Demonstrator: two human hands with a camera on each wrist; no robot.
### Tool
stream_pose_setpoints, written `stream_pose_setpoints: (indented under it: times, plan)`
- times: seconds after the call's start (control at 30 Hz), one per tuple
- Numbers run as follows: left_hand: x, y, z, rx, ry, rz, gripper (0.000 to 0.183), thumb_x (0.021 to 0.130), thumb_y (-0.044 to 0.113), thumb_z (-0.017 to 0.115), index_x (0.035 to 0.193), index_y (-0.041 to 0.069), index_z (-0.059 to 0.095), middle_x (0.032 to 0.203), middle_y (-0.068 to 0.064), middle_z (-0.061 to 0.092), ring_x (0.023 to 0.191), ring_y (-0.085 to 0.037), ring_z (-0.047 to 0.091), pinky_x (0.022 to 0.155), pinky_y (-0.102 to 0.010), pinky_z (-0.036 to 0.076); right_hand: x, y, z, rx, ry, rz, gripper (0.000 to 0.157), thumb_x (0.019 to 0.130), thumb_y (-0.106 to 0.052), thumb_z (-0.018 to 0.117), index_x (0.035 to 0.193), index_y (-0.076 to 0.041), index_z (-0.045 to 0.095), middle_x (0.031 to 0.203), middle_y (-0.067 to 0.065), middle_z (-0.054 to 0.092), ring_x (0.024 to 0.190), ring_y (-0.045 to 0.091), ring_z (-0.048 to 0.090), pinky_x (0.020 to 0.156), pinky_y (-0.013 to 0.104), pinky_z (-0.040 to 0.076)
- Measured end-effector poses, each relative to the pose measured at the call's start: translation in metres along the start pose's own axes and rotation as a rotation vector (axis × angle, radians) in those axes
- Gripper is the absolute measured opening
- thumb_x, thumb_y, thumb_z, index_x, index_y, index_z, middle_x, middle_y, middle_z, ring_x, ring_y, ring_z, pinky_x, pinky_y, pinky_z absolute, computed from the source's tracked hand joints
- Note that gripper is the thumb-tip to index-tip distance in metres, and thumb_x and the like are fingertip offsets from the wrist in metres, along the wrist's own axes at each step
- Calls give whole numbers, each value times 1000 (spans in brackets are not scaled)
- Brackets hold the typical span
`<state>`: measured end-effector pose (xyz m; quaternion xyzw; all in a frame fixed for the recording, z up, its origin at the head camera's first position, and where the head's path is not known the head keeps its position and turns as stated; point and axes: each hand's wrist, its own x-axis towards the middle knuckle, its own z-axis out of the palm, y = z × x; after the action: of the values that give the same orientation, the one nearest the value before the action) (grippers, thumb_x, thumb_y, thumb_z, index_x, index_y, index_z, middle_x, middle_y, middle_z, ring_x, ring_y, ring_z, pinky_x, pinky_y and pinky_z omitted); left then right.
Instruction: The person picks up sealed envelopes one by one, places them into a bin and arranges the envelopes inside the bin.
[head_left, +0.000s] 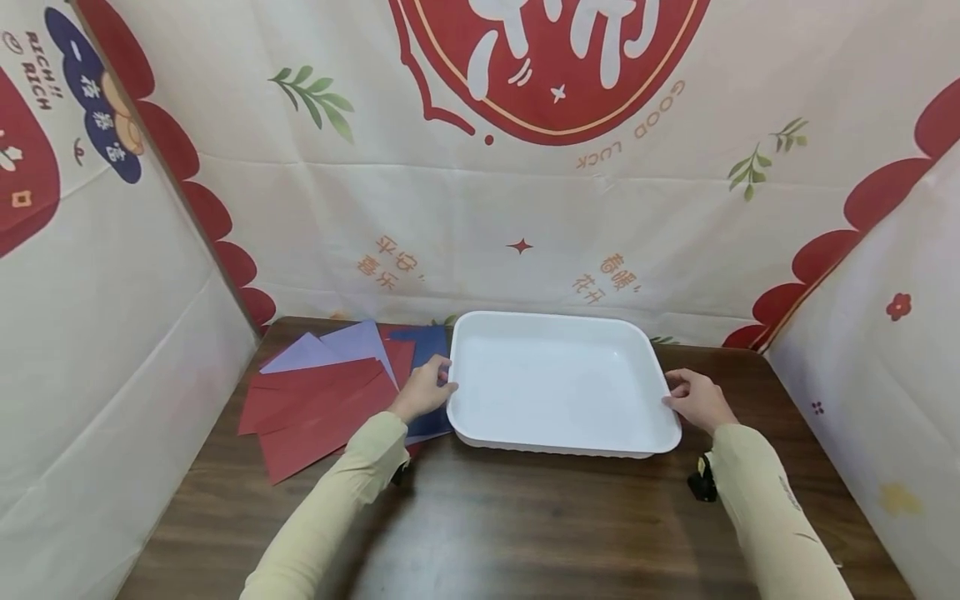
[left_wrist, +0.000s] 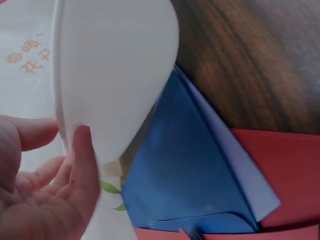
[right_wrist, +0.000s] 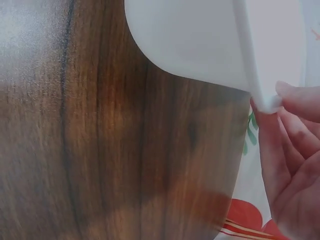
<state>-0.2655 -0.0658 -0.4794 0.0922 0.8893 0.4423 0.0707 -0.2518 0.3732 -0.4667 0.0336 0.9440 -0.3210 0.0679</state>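
Observation:
A white rectangular plastic tray (head_left: 558, 383) with raised walls and rounded corners is at the back middle of the table. My left hand (head_left: 425, 389) pinches its left rim, thumb on the inner side and fingers outside, as the left wrist view also shows. On the opposite side my right hand (head_left: 699, 398) pinches the right rim between thumb and fingers. Nothing lies in the tray. Beside my left hand, blue envelopes (left_wrist: 185, 160) lie close to the tray's left wall and partly under the hand in the head view.
Red envelopes (head_left: 318, 417) and lilac envelopes (head_left: 330, 348) overlap in a loose pile on the left of the dark wooden table (head_left: 517, 525). Printed cloth walls (head_left: 480, 208) enclose the table at the back and both sides.

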Motion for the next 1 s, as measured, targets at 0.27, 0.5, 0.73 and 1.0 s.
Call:
stream_pose_setpoints:
  times: [0.27,0.5,0.73,1.0]
  plan:
    - [-9,-12,-11,104,95,64,47,88,21,58,126,-4,47,123,-22,48,115,-37,43,96,-50,33,4,-5,0,-5,-25,61,46,83,-7,61,121,13,48,88,18,55,77,24,51,66,38,52]
    - [-34,-45,-42,257,156,-117,59,84,32,60,132,3,41,135,-25,29,124,-44,20,91,-60,30,3,-5,-1,1,-22,80,45,82,-5,62,120,14,48,88,18,55,75,24,51,64,37,52]
    - [-62,-74,-66,327,70,-292,74,82,35,60,135,-5,28,136,-35,16,125,-54,9,99,-65,11,3,-3,-3,16,-32,92,46,82,-7,62,122,13,47,90,19,55,76,24,52,66,36,53]
    - [-71,-96,-61,295,28,-385,78,83,38,58,139,-1,20,139,-34,7,126,-54,-3,93,-72,3,4,-3,-2,19,-43,100,47,82,-8,62,122,13,47,90,19,57,76,23,53,63,33,53]
